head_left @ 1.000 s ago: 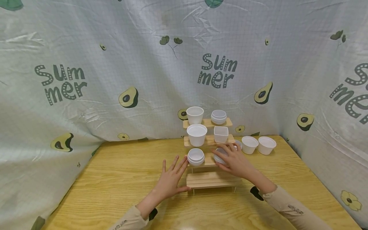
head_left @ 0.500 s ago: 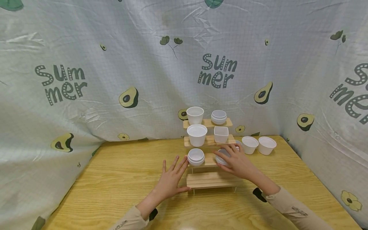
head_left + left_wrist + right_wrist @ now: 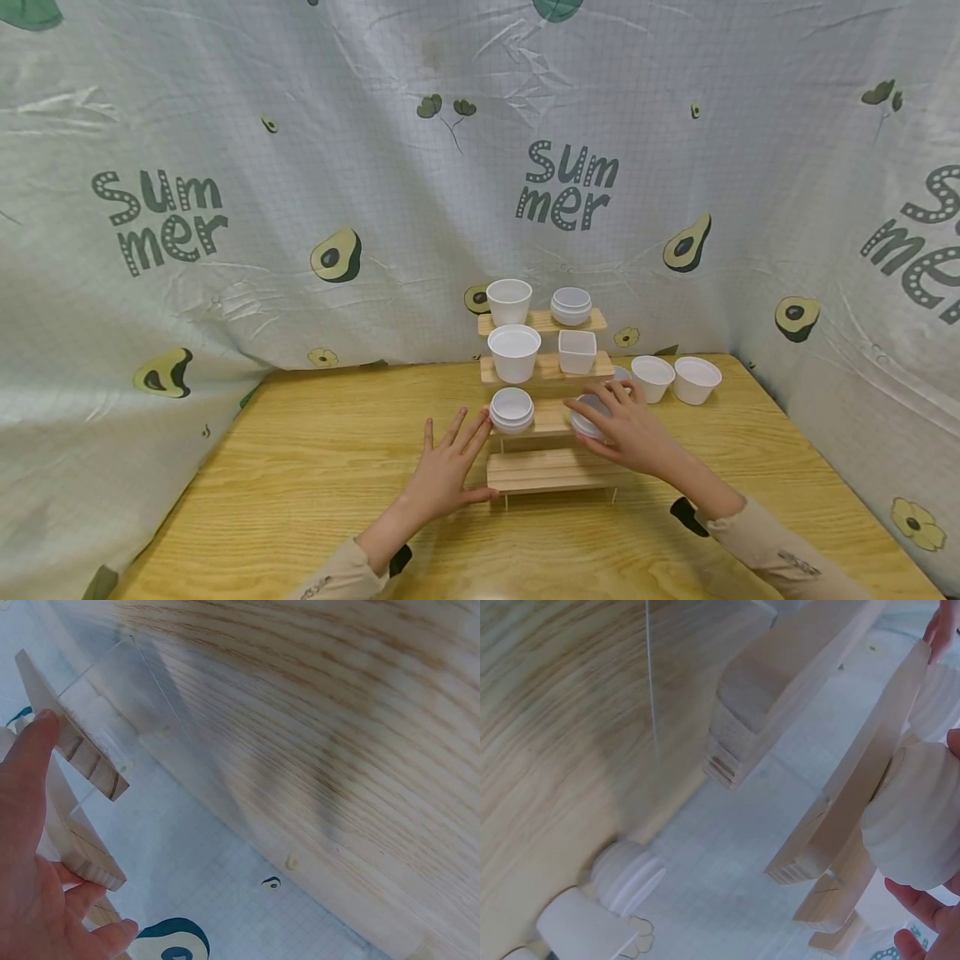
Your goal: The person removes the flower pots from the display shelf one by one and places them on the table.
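Near edge: pale sleeves (image 3: 776,546) reach over a yellow-brown wood-grain table (image 3: 315,475), its near edge catching a patch of glare. A four-step wooden stand (image 3: 551,471) on clear supports occupies the table right of centre. Left hand (image 3: 438,479): fingers spread, steadied against the stand's left end, thumb at the lowest step. Right hand (image 3: 630,429): fingers and thumb curled around a white ribbed bowl (image 3: 587,419) at the right end of the second step up. A matching bowl (image 3: 512,410) sits at that step's left. White containers (image 3: 514,354) stand on the two farther steps; white cups (image 3: 651,379) stand on the table, far right. Beyond, a wrinkled pale curtain (image 3: 420,192), printed with avocados, flowers and "summer", encloses the far, left and right sides.
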The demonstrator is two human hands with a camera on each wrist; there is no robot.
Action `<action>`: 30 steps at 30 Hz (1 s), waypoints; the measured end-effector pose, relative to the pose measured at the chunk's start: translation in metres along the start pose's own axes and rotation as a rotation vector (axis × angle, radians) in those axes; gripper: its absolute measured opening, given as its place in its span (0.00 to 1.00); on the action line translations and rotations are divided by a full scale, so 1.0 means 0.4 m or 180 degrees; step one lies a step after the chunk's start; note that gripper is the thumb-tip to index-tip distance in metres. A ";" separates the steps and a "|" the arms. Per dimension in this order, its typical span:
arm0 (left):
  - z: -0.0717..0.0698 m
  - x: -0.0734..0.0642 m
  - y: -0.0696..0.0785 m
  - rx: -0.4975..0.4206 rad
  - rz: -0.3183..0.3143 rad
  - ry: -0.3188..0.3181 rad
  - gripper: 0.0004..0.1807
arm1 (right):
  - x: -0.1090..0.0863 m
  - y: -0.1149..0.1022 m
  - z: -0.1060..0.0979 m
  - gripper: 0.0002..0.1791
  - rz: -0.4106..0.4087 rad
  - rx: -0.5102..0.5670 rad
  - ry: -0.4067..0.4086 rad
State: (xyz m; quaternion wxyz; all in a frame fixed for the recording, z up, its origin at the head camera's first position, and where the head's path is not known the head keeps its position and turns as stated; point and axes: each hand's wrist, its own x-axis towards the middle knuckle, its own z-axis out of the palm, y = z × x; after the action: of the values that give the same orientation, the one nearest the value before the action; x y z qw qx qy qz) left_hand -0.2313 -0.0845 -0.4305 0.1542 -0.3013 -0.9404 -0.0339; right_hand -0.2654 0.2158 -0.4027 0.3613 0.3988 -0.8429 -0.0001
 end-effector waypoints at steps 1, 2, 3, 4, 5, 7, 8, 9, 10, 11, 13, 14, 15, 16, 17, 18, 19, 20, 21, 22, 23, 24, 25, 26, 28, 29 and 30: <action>0.000 0.000 0.000 0.0001 0.0001 0.0002 0.54 | -0.002 0.001 -0.002 0.24 -0.0010 0.0010 0.0024; 0.001 0.000 0.000 0.0003 0.0001 0.0004 0.54 | -0.004 0.001 -0.003 0.24 -0.0014 0.0021 0.0042; 0.001 0.000 0.000 0.0007 -0.0002 0.0001 0.54 | -0.006 0.002 -0.004 0.24 -0.0018 0.0028 0.0062; 0.001 0.001 0.000 0.0008 -0.0006 -0.0003 0.54 | -0.008 0.003 -0.005 0.24 -0.0017 0.0040 0.0074; 0.001 0.001 0.000 0.0011 -0.0009 -0.0006 0.54 | -0.010 0.003 -0.007 0.24 -0.0016 0.0046 0.0089; 0.002 0.001 0.000 0.0011 -0.0009 -0.0003 0.54 | -0.015 0.005 -0.009 0.24 -0.0009 0.0064 0.0105; 0.002 0.001 0.000 0.0007 -0.0010 0.0000 0.54 | -0.018 0.006 -0.010 0.24 -0.0008 0.0068 0.0112; 0.002 0.001 -0.001 0.0011 -0.0011 0.0002 0.54 | -0.021 0.007 -0.011 0.24 -0.0013 0.0076 0.0122; 0.002 0.002 -0.001 0.0011 -0.0011 0.0005 0.54 | -0.025 0.008 -0.012 0.24 -0.0014 0.0086 0.0124; 0.003 0.002 -0.001 0.0010 -0.0013 0.0004 0.54 | -0.028 0.010 -0.013 0.24 -0.0019 0.0089 0.0131; 0.003 0.002 -0.001 0.0013 -0.0016 0.0002 0.54 | -0.034 0.012 -0.015 0.24 -0.0033 0.0111 0.0136; 0.004 0.002 -0.001 0.0013 -0.0017 0.0001 0.54 | -0.037 0.013 -0.017 0.25 -0.0034 0.0117 0.0129; 0.005 0.002 -0.001 0.0017 -0.0016 0.0000 0.54 | -0.040 0.015 -0.019 0.25 -0.0035 0.0113 0.0126; 0.005 0.002 -0.002 0.0016 -0.0017 -0.0003 0.54 | -0.043 0.016 -0.021 0.24 -0.0032 0.0110 0.0119; 0.005 0.001 -0.002 0.0012 -0.0017 -0.0004 0.54 | -0.046 0.017 -0.022 0.24 -0.0031 0.0107 0.0121; 0.005 0.001 -0.002 0.0008 -0.0016 -0.0004 0.54 | -0.050 0.019 -0.024 0.24 -0.0029 0.0114 0.0124; 0.005 0.000 -0.002 0.0003 -0.0014 -0.0001 0.54 | -0.053 0.021 -0.026 0.24 -0.0019 0.0117 0.0124; 0.005 0.000 -0.002 -0.0006 -0.0014 -0.0001 0.54 | -0.056 0.023 -0.027 0.23 -0.0012 0.0107 0.0130; 0.005 0.000 -0.002 -0.0017 -0.0013 0.0000 0.54 | -0.059 0.025 -0.028 0.23 -0.0005 0.0096 0.0139; 0.005 0.000 -0.002 -0.0025 -0.0012 0.0002 0.54 | -0.063 0.027 -0.028 0.24 0.0003 0.0105 0.0147; 0.005 0.000 -0.003 -0.0036 -0.0008 0.0009 0.54 | -0.065 0.029 -0.029 0.24 0.0012 0.0104 0.0158; 0.005 0.000 -0.003 -0.0038 -0.0007 0.0009 0.54 | -0.068 0.032 -0.030 0.25 0.0021 0.0111 0.0165; 0.006 0.000 -0.003 -0.0041 -0.0004 0.0014 0.54 | -0.071 0.034 -0.031 0.25 0.0027 0.0103 0.0173; 0.006 0.000 -0.003 -0.0046 -0.0002 0.0017 0.54 | -0.074 0.036 -0.032 0.26 0.0030 0.0093 0.0181; 0.007 0.000 -0.004 -0.0037 0.0006 0.0031 0.54 | -0.079 0.041 -0.033 0.25 0.0037 0.0089 0.0201; 0.008 0.000 -0.004 -0.0032 0.0009 0.0033 0.54 | -0.082 0.043 -0.035 0.25 0.0039 0.0076 0.0208; 0.008 0.000 -0.004 -0.0025 0.0009 0.0029 0.54 | -0.085 0.045 -0.036 0.25 0.0042 0.0069 0.0216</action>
State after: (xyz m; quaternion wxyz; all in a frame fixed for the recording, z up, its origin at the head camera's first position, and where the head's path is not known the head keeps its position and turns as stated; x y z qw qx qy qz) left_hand -0.2330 -0.0852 -0.4336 0.1574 -0.3031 -0.9391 -0.0387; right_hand -0.2543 0.2549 -0.4076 0.3854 0.3969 -0.8327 0.0249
